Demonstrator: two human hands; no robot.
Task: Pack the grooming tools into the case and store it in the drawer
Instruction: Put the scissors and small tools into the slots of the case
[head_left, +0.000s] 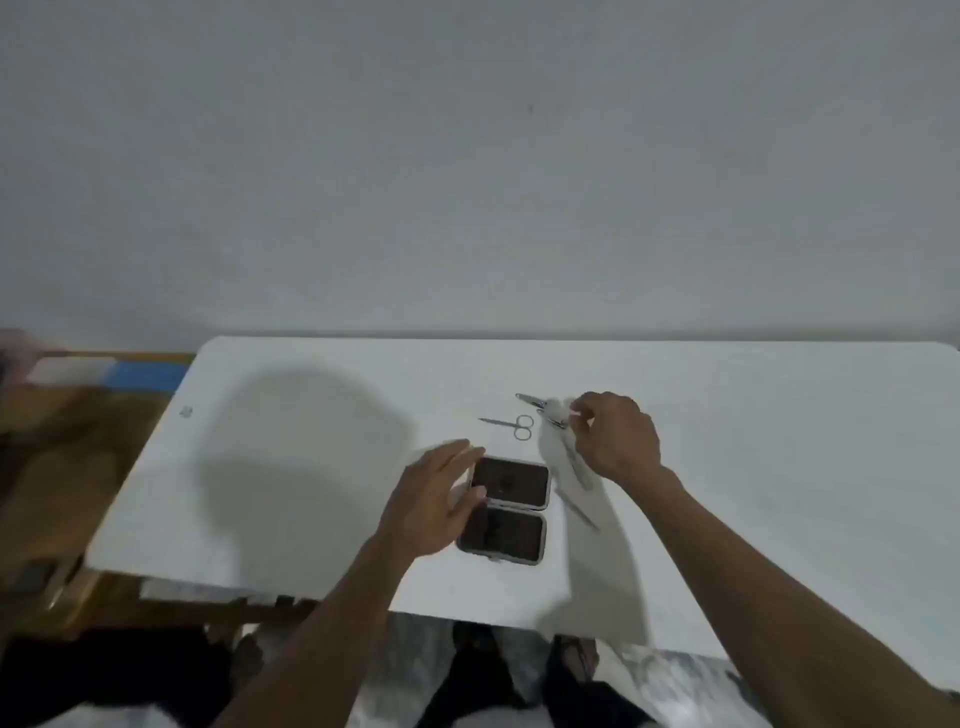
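A small case (506, 509) lies open on the white table (311, 467), its two dark halves one behind the other. My left hand (439, 499) hovers at the case's left side, fingers spread, holding nothing. Small silver scissors (511, 425) lie just behind the case. Further back right is a metal nail clipper (540, 410). My right hand (615, 436) pinches at the clipper's right end. Thin metal tools (576, 499) lie right of the case, blurred in my hand's shadow.
The table's left edge borders a brown floor with a blue and white object (130, 371) at the back left. A plain grey wall stands behind the table. Dark shapes and a marbled floor show below the front edge.
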